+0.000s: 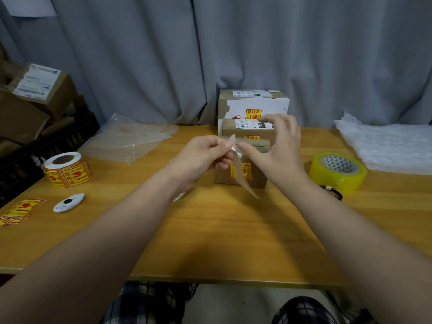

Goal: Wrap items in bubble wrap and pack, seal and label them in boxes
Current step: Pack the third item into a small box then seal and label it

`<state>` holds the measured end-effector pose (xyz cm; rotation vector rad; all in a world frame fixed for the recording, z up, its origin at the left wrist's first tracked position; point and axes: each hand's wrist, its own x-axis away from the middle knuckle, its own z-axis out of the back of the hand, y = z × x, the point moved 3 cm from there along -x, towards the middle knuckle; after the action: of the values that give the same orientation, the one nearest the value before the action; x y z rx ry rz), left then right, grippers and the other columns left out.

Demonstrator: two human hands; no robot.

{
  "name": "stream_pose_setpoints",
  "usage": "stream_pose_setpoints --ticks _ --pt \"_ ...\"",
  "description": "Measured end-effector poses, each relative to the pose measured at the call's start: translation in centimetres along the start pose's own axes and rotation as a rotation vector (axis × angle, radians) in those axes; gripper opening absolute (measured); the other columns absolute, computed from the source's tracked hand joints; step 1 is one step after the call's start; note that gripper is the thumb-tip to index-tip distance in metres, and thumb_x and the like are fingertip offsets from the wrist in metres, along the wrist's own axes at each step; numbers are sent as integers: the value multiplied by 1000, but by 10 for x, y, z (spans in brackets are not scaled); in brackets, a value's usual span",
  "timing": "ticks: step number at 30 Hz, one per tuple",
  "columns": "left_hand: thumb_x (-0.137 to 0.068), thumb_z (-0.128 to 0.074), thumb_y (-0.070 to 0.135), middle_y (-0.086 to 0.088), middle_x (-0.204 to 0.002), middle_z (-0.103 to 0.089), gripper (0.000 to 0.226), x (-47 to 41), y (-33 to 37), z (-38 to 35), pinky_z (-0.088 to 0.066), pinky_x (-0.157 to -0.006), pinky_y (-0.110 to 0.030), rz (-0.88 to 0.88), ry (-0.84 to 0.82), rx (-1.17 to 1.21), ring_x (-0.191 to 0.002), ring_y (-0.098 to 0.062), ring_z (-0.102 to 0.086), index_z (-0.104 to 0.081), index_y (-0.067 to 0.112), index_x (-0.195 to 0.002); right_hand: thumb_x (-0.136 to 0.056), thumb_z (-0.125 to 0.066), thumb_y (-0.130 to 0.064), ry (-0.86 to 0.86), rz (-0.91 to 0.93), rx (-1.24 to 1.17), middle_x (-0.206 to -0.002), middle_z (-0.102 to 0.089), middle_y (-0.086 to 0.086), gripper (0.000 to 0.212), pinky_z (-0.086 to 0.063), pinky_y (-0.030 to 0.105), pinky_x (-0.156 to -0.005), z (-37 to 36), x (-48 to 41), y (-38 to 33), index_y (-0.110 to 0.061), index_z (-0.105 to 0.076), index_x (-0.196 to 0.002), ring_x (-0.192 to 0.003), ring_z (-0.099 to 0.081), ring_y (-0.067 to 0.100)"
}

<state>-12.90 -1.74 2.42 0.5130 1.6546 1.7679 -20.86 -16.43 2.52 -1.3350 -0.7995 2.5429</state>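
Occlusions and unreadable detail, head view.

The left hand (203, 157) and right hand (278, 150) cover most of the top of the small box (259, 176), so its flap seam is not visible. The strip (243, 181) in the left fingers (222, 146) is blurred: tape or label backing, unclear, and whether the right thumb grips or only touches it cannot be told. Label print on the middle box (247, 133) and back box (257, 105) is too small to read. The dark ring (333, 192) is half hidden by the right forearm. The white scrap (179, 196) under the left wrist is unidentifiable. The foam sheet (388, 148) is cut by the right edge, the loose stickers (22, 209) and carton stack (28, 108) by the left.
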Motion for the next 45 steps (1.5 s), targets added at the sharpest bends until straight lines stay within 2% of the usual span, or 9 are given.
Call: stream_pose_setpoints --ticks 1,3,6,12,18,30,36,41,45 --pt "-95 -52 14 -1 -75 -62 15 -1 0 -1 -51 -66 -17 -24 33 20 -66 -6 -58 -61 8 -85 -78 -75 -34 43 78 -64 -110 -48 -3 39 -42 30 -94 -1 2 -4 -15 -62 -109 -107 -48 12" --pt "-96 -51 13 -3 -77 -61 16 -2 0 -3 -49 -68 -17 -64 65 79 -70 -8 -57 -61 9 -84 -85 -69 -18 17 178 -215 -102 -57 -3 23 -50 27 -87 -6 9 -14 -8 -69 -105 -98 -57 10" --pt "-95 -52 12 -3 -80 -63 17 -1 -1 -6 -47 -75 -19 -112 66 127 -74 -10 -57 -64 11 -83 -88 -64 -7 -36 163 -381 -103 -66 -4 24 -49 17 -87 -14 19 -20 -7 -69 -111 -99 -62 4" --pt "-94 -53 8 -7 -89 -68 14 5 -6 -3 -52 -86 -21 -127 78 208 -86 -11 -63 -66 6 -92 -88 -63 -5 -24 110 -419 -99 -66 -15 27 -51 22 -87 -15 22 -14 -20 -65 -111 -98 -64 3" --pt "-89 -60 8 -8 -88 -67 9 5 -7 -2 -52 -86 -21 -128 71 218 -85 -14 -61 -68 3 -91 -88 -62 -3 -29 157 -404 -101 -68 -5 24 -49 18 -86 -17 21 -16 -7 -70 -110 -97 -63 5" --pt "-89 -59 5 -5 -86 -66 10 6 -8 -2 -52 -84 -20 -137 78 212 -82 -12 -60 -68 7 -84 -88 -62 -5 -13 154 -390 -99 -69 -3 21 -47 15 -86 -18 20 -17 -6 -71 -106 -97 -63 5" --pt "-89 -60 5 -3 -84 -65 11 8 -6 -2 -50 -89 -29 -151 88 187 -83 -16 -59 -67 11 -81 -89 -62 -8 -52 79 -440 -98 -72 2 17 -53 28 -85 -19 21 -18 -8 -73 -103 -96 -66 10" --pt "-89 -60 5 -4 -81 -63 12 11 -4 -2 -50 -91 -37 -224 111 38 -85 -19 -59 -64 12 -80 -88 -66 -10 -136 -25 -573 -93 -72 -5 15 -56 37 -84 -16 22 -21 -21 -70 -97 -93 -68 13" --pt "-88 -62 6 0 -77 -62 11 12 -3 -1 -50 -89 -42 -258 122 -57 -83 -18 -57 -63 13 -80 -89 -66 -11 -151 -28 -557 -93 -73 -3 14 -55 42 -83 -16 21 -19 -21 -71 -97 -92 -68 15"
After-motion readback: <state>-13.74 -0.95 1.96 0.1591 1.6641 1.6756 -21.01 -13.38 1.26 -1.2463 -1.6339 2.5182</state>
